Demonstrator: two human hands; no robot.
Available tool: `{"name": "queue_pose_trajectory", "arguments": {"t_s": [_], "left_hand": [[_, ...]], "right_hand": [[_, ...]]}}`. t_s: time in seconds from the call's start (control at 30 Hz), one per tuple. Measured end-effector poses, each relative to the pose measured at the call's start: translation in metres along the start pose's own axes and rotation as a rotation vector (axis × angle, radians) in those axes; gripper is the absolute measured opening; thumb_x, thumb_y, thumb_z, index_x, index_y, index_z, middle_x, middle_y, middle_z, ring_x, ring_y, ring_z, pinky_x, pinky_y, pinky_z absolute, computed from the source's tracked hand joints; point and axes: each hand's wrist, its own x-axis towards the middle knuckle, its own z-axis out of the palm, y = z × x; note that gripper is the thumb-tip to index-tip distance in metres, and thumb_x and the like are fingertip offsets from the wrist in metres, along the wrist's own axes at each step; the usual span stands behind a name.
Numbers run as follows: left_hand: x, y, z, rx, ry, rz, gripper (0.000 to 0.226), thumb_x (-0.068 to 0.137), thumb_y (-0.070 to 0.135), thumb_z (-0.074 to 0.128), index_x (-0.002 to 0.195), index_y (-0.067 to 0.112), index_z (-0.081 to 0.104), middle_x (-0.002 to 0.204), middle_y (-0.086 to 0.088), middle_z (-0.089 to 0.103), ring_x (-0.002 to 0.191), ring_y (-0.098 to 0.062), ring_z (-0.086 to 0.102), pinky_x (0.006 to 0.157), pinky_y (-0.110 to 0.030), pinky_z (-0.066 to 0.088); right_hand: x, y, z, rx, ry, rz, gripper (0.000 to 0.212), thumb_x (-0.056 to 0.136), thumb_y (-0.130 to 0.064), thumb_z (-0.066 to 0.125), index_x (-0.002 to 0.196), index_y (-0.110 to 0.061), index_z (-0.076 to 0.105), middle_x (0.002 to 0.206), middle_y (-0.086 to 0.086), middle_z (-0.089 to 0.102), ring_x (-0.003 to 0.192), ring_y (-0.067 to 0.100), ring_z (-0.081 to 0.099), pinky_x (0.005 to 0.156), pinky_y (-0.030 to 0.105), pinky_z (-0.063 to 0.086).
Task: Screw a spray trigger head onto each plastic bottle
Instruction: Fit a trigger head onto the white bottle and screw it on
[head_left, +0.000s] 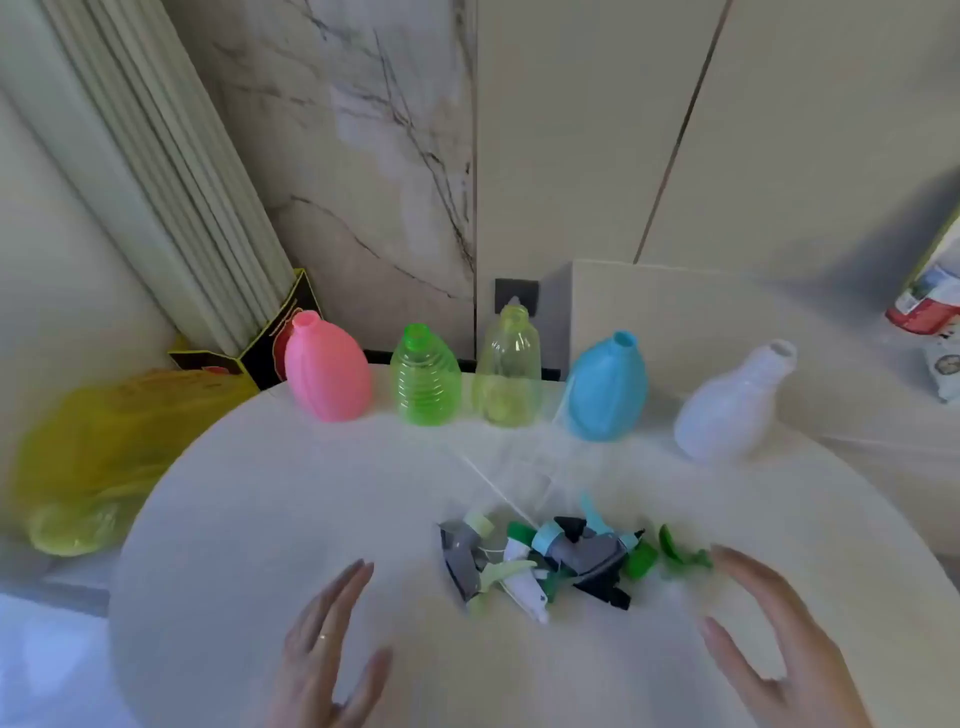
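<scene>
Bottles: pink (327, 371), green (425, 382), pale yellow (506, 379), blue (608, 389), white (727, 410); bag (88, 457) yellow.

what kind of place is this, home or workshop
Probably a home: a marble-veined wall, a round white table and a yellow plastic bag beside it. No workshop gear shows.

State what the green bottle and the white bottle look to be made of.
Green bottle: seemingly thin clear-tinted plastic; the ribs and the table show through it. White bottle: seemingly opaque plastic with a smooth, slightly glossy skin; soft highlights, nothing visible through it.
</scene>
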Motion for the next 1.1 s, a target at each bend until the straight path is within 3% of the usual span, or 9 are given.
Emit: {"name": "queue_pose_trajectory", "arguments": {"t_s": [0.07, 0.17, 0.27, 0.37, 0.53, 0.73, 0.93, 1.1], "left_hand": [[0.015, 0.000, 0.020, -0.078, -0.020, 0.007, 0.080, 0.071, 0.075, 0.030, 0.134, 0.025, 0.029, 0.138, 0.010, 0.031, 0.125, 0.002, 0.032, 0.104, -0.009, 0.017], [0.037, -0.006, 0.048, -0.069, -0.068, 0.063, 0.073, 0.069, 0.065, 0.030, 0.131, 0.035, 0.005, 0.140, 0.020, 0.012, 0.131, 0.003, 0.015, 0.112, -0.023, 0.009], [0.045, -0.008, 0.069, -0.012, -0.123, 0.102, 0.074, 0.081, 0.057, 0.039, 0.136, 0.029, -0.002, 0.145, 0.013, 0.015, 0.137, -0.007, 0.015, 0.115, -0.029, 0.009], [0.048, -0.005, 0.076, 0.045, -0.155, 0.054, 0.074, 0.087, 0.043, 0.046, 0.142, 0.018, 0.003, 0.149, -0.002, 0.025, 0.137, -0.017, 0.020, 0.115, -0.038, 0.013], [0.038, 0.007, 0.079, 0.230, -0.217, 0.048, 0.076, 0.086, 0.048, 0.044, 0.142, 0.019, 0.001, 0.154, 0.003, 0.011, 0.140, -0.011, 0.015, 0.117, -0.036, 0.003], [0.030, 0.015, 0.074, 0.337, -0.331, -0.051, 0.079, 0.087, 0.051, 0.040, 0.142, 0.019, -0.008, 0.155, 0.002, -0.006, 0.140, -0.013, 0.016, 0.115, -0.037, 0.004], [0.016, 0.012, 0.066, 0.355, -0.366, -0.012, 0.069, 0.091, 0.042, 0.037, 0.142, 0.021, -0.005, 0.155, 0.005, -0.001, 0.137, -0.015, 0.026, 0.111, -0.033, 0.015], [0.017, 0.008, 0.065, 0.342, -0.398, -0.022, 0.072, 0.091, 0.042, 0.039, 0.142, 0.022, -0.008, 0.155, 0.005, -0.003, 0.139, -0.014, 0.021, 0.114, -0.037, 0.008]], "right_hand": [[0.010, -0.003, 0.036, 0.156, -0.060, 0.048, 0.054, 0.077, -0.064, 0.049, 0.118, -0.029, 0.049, 0.131, -0.031, 0.040, 0.121, -0.012, 0.037, 0.102, 0.008, 0.028], [0.023, 0.007, 0.067, 0.106, -0.162, -0.022, 0.058, 0.073, -0.036, 0.069, 0.123, -0.036, 0.040, 0.135, -0.013, 0.040, 0.128, 0.009, 0.036, 0.110, 0.033, 0.029], [0.023, 0.010, 0.083, -0.007, -0.195, -0.085, 0.062, 0.074, -0.038, 0.071, 0.129, -0.032, 0.042, 0.137, -0.007, 0.043, 0.131, 0.015, 0.036, 0.113, 0.046, 0.026], [0.019, 0.007, 0.087, -0.100, -0.194, -0.082, 0.061, 0.076, -0.046, 0.065, 0.130, -0.028, 0.043, 0.135, -0.008, 0.047, 0.130, 0.014, 0.038, 0.115, 0.042, 0.019], [0.010, 0.000, 0.088, -0.252, -0.217, -0.095, 0.063, 0.079, -0.052, 0.056, 0.134, -0.027, 0.040, 0.139, -0.006, 0.044, 0.131, 0.014, 0.037, 0.114, 0.036, 0.015], [-0.001, -0.001, 0.084, -0.388, -0.304, -0.076, 0.067, 0.086, -0.053, 0.044, 0.142, -0.029, 0.018, 0.154, -0.001, 0.020, 0.142, 0.018, 0.016, 0.115, 0.044, 0.007], [-0.019, -0.009, 0.073, -0.440, -0.383, -0.014, 0.065, 0.092, -0.040, 0.039, 0.145, -0.031, 0.002, 0.157, 0.002, 0.005, 0.144, 0.026, 0.005, 0.115, 0.049, 0.004], [-0.021, -0.011, 0.072, -0.445, -0.404, -0.001, 0.066, 0.093, -0.039, 0.038, 0.145, -0.031, -0.002, 0.158, 0.002, 0.000, 0.145, 0.025, 0.001, 0.115, 0.050, 0.002]]}}
